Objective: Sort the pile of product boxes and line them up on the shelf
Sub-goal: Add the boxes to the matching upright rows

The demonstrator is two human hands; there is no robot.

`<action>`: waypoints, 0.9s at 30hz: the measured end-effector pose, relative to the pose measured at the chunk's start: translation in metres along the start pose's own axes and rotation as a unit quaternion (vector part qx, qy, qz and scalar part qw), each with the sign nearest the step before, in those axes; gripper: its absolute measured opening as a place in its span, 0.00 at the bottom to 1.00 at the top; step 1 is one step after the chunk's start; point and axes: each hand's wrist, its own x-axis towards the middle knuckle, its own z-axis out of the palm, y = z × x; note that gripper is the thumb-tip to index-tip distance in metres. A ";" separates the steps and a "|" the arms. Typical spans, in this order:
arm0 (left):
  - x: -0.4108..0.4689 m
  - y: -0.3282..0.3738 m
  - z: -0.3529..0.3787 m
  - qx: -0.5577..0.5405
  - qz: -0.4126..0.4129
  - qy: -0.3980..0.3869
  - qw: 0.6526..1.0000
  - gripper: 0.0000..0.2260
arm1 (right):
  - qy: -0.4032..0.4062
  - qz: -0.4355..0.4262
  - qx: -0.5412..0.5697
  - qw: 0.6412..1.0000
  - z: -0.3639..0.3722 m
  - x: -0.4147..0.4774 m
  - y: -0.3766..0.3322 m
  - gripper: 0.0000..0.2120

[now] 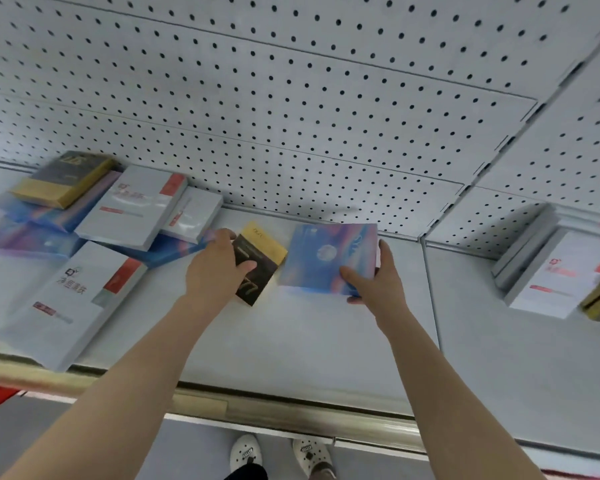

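White shelf [291, 341], box pile [94, 216] left, white boxes [548, 271] right

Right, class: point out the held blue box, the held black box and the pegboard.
held blue box [326, 258], head view, centre of its face.
held black box [257, 284], head view, dark lower face.
pegboard [291, 98], head view, bare panel.

**Both hands on boxes at the shelf**

The left hand [219, 268] grips a black box [262, 258] with a gold end, over the shelf [291, 341]. Just beside it, the right hand [371, 282] holds a blue box [326, 254], thumb on top. A jumbled pile [101, 209] lies to the left against the pegboard [291, 98]. More boxes [548, 275] sit at the far right.
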 end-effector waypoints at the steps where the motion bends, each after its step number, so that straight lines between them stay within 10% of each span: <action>1: -0.001 -0.001 -0.002 -0.059 -0.018 -0.018 0.998 0.22 | 0.019 0.012 0.021 1.000 0.000 -0.003 -0.001 0.36; 9: -0.030 0.025 -0.008 -0.271 -0.074 -0.069 0.957 0.15 | 0.160 -0.058 -0.015 0.985 -0.046 -0.042 0.001 0.10; 27: -0.206 0.255 0.090 -0.355 0.095 -0.143 0.919 0.23 | 0.307 -0.120 -0.095 0.939 -0.328 -0.185 0.084 0.09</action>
